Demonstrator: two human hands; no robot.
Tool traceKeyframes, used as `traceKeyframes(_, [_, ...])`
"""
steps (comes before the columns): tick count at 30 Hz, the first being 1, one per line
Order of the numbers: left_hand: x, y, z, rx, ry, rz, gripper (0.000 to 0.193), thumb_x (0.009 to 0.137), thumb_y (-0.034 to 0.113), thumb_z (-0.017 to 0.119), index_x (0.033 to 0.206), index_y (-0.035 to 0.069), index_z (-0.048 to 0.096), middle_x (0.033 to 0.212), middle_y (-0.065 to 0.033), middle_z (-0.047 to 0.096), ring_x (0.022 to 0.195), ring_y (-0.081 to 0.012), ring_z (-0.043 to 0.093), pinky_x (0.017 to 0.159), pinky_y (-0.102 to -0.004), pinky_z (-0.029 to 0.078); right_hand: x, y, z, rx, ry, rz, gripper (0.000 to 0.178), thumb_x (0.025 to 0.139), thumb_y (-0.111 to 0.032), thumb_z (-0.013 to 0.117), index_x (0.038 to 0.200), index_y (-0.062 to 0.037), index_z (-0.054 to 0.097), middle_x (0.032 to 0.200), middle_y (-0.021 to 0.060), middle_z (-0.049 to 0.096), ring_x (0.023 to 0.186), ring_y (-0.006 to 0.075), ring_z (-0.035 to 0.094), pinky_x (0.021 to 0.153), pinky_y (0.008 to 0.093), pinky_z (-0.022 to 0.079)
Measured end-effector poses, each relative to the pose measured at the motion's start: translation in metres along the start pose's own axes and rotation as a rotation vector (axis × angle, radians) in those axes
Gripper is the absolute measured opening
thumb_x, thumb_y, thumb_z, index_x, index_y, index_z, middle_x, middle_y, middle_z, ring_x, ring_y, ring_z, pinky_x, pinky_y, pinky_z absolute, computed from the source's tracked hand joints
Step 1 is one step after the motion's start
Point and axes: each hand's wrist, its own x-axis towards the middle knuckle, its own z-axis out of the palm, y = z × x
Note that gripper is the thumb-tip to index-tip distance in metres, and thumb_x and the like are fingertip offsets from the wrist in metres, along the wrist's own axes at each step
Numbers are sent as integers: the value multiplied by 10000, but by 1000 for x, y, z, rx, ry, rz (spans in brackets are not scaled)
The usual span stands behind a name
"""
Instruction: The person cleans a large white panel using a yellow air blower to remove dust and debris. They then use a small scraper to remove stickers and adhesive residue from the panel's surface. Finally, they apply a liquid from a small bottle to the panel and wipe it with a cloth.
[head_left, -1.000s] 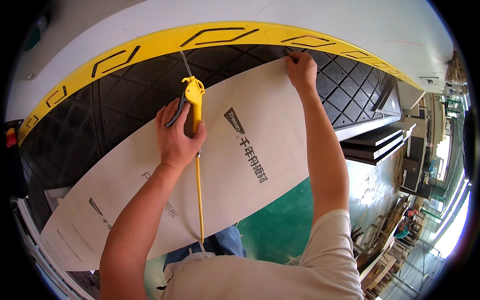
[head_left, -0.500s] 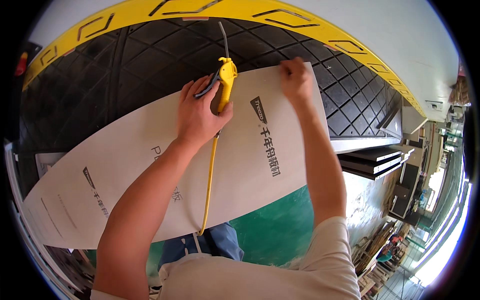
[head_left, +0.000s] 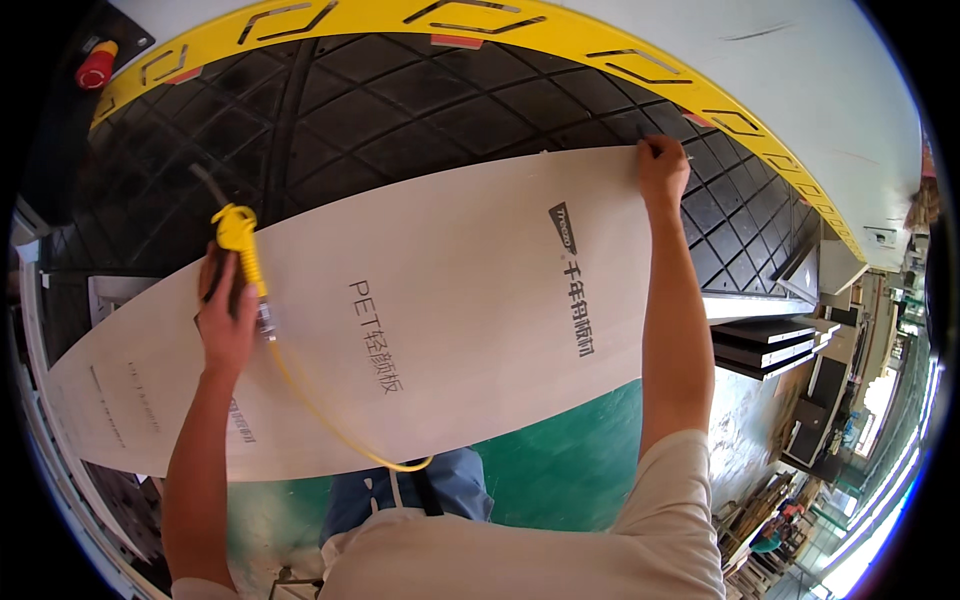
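A large pale board (head_left: 480, 260) with dark print lies across a black surface, its outline bowed by the lens. Toward its left end my left hand (head_left: 228, 315) is closed round a yellow air blow gun (head_left: 240, 232) with a thin metal nozzle, which points away from me. From the gun's base a yellow hose (head_left: 310, 400) runs across the board to its near edge. At the board's far right corner my right hand (head_left: 664, 175) is closed, fingertips pinched together; what they grip is hidden.
Beneath the board is a black, grooved bed (head_left: 420, 110), bounded at the far side by a yellow slotted guard (head_left: 560, 32). A red stop button (head_left: 96, 66) is at the far left. Dark panels (head_left: 765, 345) are stacked at the right, above a green floor (head_left: 560, 440).
My left hand has swung left with the blow gun, trailing the hose. My right hand, blurred before, is now at the board's far right corner. The view has shifted.
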Motion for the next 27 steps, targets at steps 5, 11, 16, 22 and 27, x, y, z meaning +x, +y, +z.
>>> traceKeyframes(5, [-17,-81,-26,131,55,-166,567,1031,322,543,1532,65,476,1619,-190,388,1497,-403,335,1254,-475,225,-90,-155,47,291,-83,-241,51,835,-60,705,856,-57,659,854,119,611,808,339,653,669,436,535])
traceKeyframes(11, [-13,-80,-26,176,98,-84,573,1003,294,586,1513,51,494,1597,-214,408,1475,-414,360,1248,-491,237,-123,-247,61,308,-202,-293,52,842,-42,715,863,-90,720,838,124,636,776,326,670,673,420,541])
traceKeyframes(16, [-9,-69,-25,146,119,-45,565,985,306,608,1468,25,531,1576,-209,435,1470,-406,371,1250,-504,234,-44,-72,11,-91,-1,138,228,863,-227,762,1001,-45,771,931,139,764,851,277,740,793,390,576])
traceKeyframes(22, [-6,-65,-25,160,145,-6,567,973,319,619,1427,-13,551,1536,-238,466,1453,-373,407,1249,-524,230,-74,-130,38,53,3,7,105,859,-144,745,913,-58,721,900,135,685,833,327,699,745,431,549])
traceKeyframes(27, [-5,-66,-28,151,199,38,573,944,321,654,1382,-41,577,1473,-256,522,1436,-366,432,1229,-542,255,-190,-343,91,279,-114,-207,64,830,-7,627,832,-72,626,828,132,567,808,349,617,662,451,521])
